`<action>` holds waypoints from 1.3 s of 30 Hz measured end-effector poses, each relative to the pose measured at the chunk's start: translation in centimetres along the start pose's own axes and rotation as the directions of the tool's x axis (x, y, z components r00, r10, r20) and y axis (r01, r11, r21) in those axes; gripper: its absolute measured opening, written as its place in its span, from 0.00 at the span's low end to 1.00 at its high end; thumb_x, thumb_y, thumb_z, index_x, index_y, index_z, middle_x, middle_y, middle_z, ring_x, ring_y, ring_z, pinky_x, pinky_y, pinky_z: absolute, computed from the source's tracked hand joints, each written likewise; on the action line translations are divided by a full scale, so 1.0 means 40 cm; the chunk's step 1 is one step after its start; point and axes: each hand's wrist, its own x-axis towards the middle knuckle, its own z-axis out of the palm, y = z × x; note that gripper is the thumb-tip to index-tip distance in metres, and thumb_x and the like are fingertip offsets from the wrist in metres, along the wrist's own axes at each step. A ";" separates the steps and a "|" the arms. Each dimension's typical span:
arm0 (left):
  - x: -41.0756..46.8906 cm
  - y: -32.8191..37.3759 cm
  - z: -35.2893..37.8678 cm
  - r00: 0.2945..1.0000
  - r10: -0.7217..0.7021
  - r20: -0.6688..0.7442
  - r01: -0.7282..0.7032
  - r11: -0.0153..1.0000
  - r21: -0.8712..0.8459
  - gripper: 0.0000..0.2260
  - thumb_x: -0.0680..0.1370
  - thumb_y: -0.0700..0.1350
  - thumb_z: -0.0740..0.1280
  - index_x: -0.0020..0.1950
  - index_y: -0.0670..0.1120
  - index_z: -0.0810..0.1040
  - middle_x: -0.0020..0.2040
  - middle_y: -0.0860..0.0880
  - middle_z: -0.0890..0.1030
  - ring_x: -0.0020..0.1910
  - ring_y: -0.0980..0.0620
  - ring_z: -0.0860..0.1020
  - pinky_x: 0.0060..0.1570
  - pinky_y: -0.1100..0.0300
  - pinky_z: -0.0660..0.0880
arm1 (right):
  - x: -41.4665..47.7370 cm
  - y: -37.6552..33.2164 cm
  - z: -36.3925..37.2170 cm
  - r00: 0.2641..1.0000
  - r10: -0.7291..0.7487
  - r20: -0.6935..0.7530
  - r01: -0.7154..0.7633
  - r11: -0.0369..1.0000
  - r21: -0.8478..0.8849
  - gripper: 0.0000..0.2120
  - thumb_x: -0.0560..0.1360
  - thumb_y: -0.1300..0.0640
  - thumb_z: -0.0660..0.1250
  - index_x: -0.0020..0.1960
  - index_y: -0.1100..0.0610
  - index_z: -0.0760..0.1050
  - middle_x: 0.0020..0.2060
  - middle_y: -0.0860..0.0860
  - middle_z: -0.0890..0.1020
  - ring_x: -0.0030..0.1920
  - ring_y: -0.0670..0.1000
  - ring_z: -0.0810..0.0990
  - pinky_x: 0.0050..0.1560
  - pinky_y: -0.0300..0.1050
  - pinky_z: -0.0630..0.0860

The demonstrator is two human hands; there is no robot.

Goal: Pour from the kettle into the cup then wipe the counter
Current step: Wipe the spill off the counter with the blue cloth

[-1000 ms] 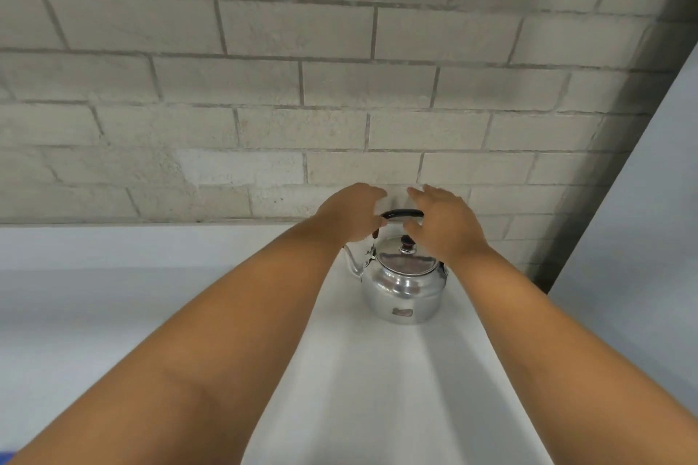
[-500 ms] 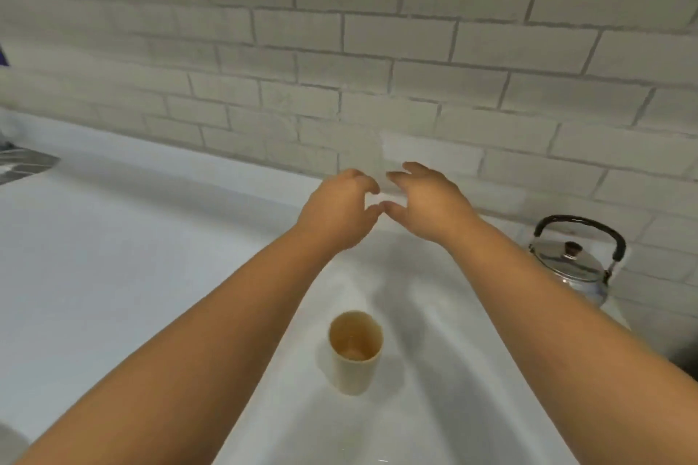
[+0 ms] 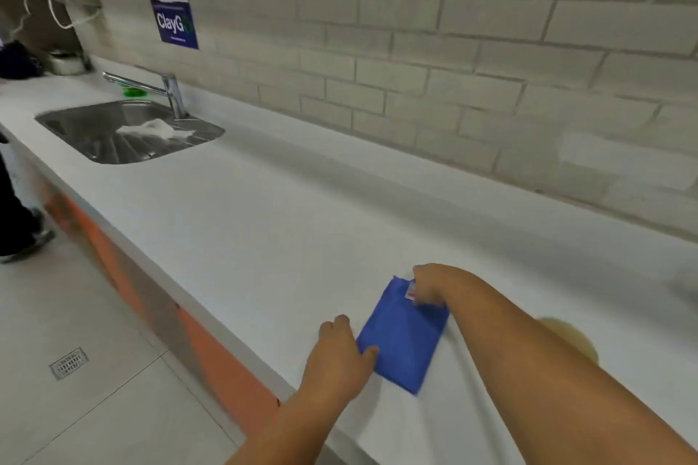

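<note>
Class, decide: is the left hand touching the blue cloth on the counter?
Touching. The head view shows the left hand with its thumb lying over the near corner of the blue cloth.

Single head view, angled down-left along the counter (image 3: 287, 223), hands (image 3: 342, 355) close below

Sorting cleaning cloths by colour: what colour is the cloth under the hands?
Blue cloth, with a small white-and-red tag at one corner; head view shows it best.
</note>
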 end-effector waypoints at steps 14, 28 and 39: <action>0.069 0.014 -0.004 0.929 0.268 0.256 -0.261 0.963 -0.063 0.10 0.74 0.44 0.64 0.34 0.46 0.68 0.30 0.51 0.72 0.27 0.56 0.68 0.27 0.64 0.64 | -0.191 0.028 0.001 0.922 0.059 -0.383 0.030 0.975 0.221 0.08 0.78 0.55 0.60 0.50 0.58 0.74 0.48 0.55 0.73 0.42 0.54 0.73 0.40 0.45 0.69; -0.260 0.221 0.178 0.440 0.495 0.749 -0.160 0.864 -0.477 0.16 0.69 0.47 0.69 0.50 0.38 0.74 0.40 0.46 0.79 0.35 0.53 0.77 0.31 0.63 0.74 | -0.664 0.316 0.177 0.756 0.566 -0.328 -0.335 0.766 0.549 0.06 0.76 0.59 0.62 0.52 0.54 0.75 0.48 0.53 0.79 0.46 0.54 0.76 0.38 0.43 0.68; -0.179 0.239 0.243 0.603 0.587 0.539 -0.691 0.723 -0.014 0.11 0.72 0.59 0.65 0.48 0.53 0.75 0.33 0.58 0.75 0.32 0.61 0.73 0.31 0.67 0.68 | -0.450 0.357 0.417 0.688 0.673 -0.271 -0.404 0.666 0.627 0.19 0.77 0.58 0.58 0.68 0.56 0.65 0.63 0.57 0.70 0.59 0.58 0.73 0.58 0.50 0.74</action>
